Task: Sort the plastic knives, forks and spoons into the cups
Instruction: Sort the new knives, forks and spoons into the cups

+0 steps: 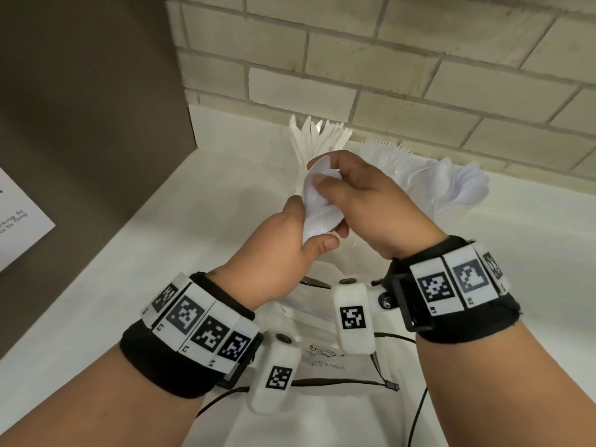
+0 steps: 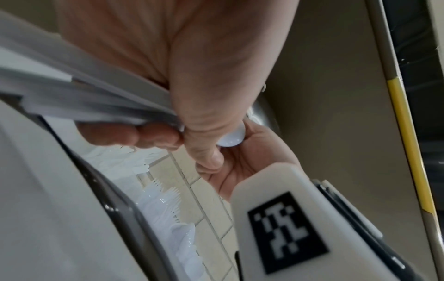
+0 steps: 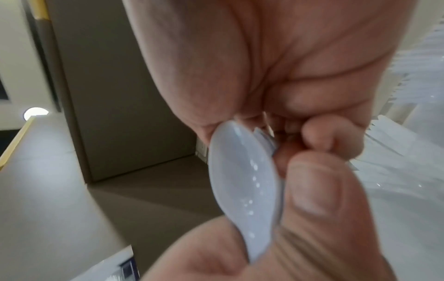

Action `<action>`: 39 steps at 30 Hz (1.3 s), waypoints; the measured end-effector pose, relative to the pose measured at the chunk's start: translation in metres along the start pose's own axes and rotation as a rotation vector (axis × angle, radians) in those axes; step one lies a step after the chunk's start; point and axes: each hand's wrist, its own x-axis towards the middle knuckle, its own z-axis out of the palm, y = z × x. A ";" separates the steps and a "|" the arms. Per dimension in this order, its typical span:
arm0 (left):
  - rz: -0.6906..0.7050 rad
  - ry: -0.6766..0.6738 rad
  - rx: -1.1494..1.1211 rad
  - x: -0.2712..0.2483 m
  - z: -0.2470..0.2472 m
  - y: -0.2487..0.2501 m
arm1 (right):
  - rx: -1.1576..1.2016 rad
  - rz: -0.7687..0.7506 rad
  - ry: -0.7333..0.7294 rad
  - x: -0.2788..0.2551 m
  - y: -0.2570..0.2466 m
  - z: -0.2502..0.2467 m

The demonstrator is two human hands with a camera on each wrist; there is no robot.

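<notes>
While both hands, left hand [image 1: 292, 240] and right hand [image 1: 364, 201], pinch the nested spoons [image 1: 317, 206] above the tabletop's [image 1: 154, 253] back edge, prying could fling one.

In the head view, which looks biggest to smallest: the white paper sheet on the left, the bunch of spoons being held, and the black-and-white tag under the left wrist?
1. White paper sheet, though partly cropped.
2. Bunch of white plastic spoons, partly hidden by both hands.
3. Black-and-white square tag.
</notes>
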 end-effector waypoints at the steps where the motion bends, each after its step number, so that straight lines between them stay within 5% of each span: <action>1: -0.006 0.005 -0.027 0.000 -0.001 0.000 | 0.063 0.001 0.000 0.000 0.002 -0.001; 9: -0.088 -0.141 -0.400 -0.002 -0.005 0.001 | 0.081 -0.042 -0.020 -0.002 0.013 -0.004; 17: -0.082 -0.114 -0.285 0.000 -0.004 0.009 | -0.236 -0.146 -0.064 -0.011 0.004 -0.004; 28: -0.032 -0.328 -0.204 -0.007 -0.016 0.003 | -0.017 -0.072 0.094 -0.019 0.006 -0.027; 35: 0.127 -0.142 0.142 -0.023 -0.034 -0.001 | -0.065 -0.107 0.380 -0.028 0.010 -0.074; 39: 0.130 -0.407 0.377 -0.036 -0.042 -0.023 | -0.302 -0.138 0.762 -0.029 0.024 -0.136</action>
